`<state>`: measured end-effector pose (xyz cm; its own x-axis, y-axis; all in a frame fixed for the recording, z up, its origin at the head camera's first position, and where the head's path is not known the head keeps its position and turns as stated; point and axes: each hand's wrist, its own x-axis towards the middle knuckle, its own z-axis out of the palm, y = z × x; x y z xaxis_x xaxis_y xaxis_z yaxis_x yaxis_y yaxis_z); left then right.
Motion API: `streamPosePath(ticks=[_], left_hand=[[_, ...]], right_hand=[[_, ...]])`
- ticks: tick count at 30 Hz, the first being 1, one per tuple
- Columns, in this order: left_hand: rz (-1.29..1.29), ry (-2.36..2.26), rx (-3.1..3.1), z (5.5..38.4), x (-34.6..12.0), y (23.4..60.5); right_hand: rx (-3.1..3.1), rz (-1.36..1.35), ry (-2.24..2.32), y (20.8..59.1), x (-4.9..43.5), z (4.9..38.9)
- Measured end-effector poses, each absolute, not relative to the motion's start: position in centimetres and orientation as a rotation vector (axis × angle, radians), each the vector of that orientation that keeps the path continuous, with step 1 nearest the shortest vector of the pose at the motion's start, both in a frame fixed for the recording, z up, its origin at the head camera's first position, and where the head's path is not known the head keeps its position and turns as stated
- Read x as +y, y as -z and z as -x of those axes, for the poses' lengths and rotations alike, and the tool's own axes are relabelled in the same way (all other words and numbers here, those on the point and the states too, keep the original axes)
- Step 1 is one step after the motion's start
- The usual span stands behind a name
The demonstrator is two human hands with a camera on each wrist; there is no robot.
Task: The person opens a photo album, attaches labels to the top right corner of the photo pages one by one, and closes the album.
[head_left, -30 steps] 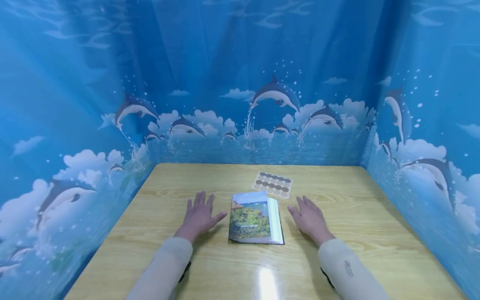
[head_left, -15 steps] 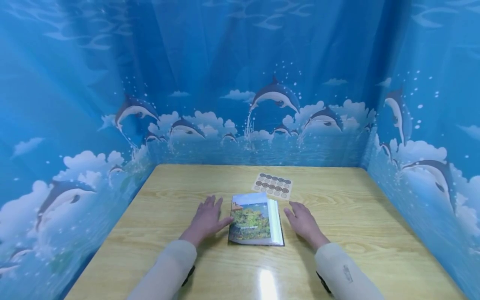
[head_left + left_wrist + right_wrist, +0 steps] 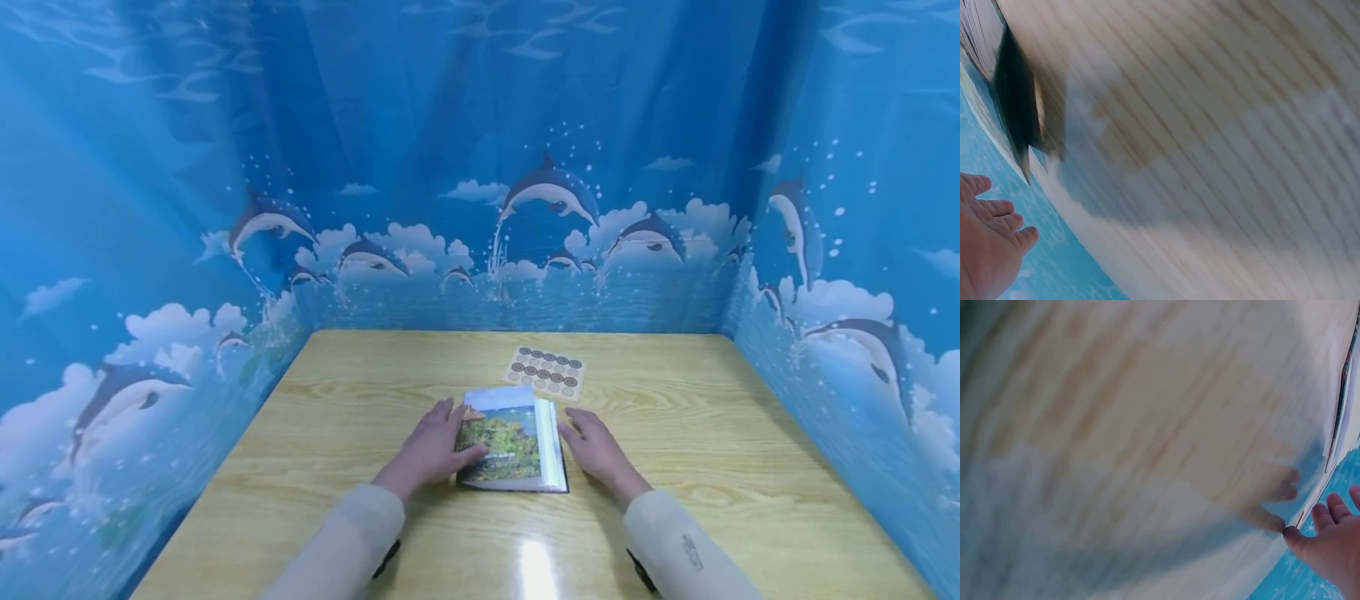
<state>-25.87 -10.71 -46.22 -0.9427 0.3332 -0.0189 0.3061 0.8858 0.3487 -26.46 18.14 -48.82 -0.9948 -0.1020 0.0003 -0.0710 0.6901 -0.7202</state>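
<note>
A photo album with a landscape cover lies on the table, its cover not flush over the white pages along the right side. My left hand is at the album's left edge, thumb stretched over the cover; whether it touches cannot be told. In the left wrist view that hand has its fingers extended, near the album's spine. My right hand is just right of the page edges, holding nothing. The right wrist view shows this hand with fingers spread, close to the album's edge.
Behind the album, a sheet of round brown and beige stickers lies on the wood-grain table. Blue curtains with dolphins and clouds enclose the table at the back and both sides. Light glares off the table in front.
My left hand has moved right, bringing its thumb over the album's cover. My right hand has moved left, up to the page side. The album and the sticker sheet stay in place.
</note>
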Motion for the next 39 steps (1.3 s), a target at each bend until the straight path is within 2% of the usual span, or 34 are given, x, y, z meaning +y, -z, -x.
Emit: streamPosePath(ticks=[14, 39], left_hand=[[-0.684, -0.332, 2.974, 24.7, -8.3, 46.6], [-0.647, -0.464, 2.915, 24.1, -7.9, 47.6]], right_hand=[[2.96, 0.266, 1.054, 49.1, 16.5, 26.1], [2.94, 0.286, 0.983, 49.5, 15.6, 25.4]])
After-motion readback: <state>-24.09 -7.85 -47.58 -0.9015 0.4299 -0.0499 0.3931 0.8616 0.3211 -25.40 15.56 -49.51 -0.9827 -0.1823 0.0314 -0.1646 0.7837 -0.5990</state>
